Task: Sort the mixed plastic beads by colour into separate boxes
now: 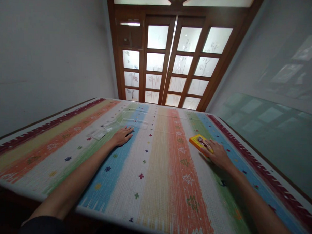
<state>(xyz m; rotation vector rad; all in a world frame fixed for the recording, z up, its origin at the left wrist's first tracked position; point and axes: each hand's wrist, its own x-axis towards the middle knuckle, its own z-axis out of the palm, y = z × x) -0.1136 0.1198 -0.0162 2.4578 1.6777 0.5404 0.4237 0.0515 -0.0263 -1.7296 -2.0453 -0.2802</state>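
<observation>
My right hand (216, 154) grips the near right end of a small flat yellow-and-orange box (197, 140) with a dark printed picture on top. The box is over the right part of the striped cloth; whether it touches the cloth I cannot tell. My left hand (123, 136) lies flat, palm down, on the blue and green stripes, its fingers stretched out and holding nothing. Just beyond its fingers stands a clear plastic tray (139, 124). To the left of that hand lies another clear plastic piece (100, 133), its exact shape hard to make out.
A striped cloth with small printed figures covers the table (157, 158). Beyond the far edge is a wooden door (168, 66) with frosted panes. A pale wall (50, 52) rises on the left, and a greenish glossy panel (270, 131) runs along the right side.
</observation>
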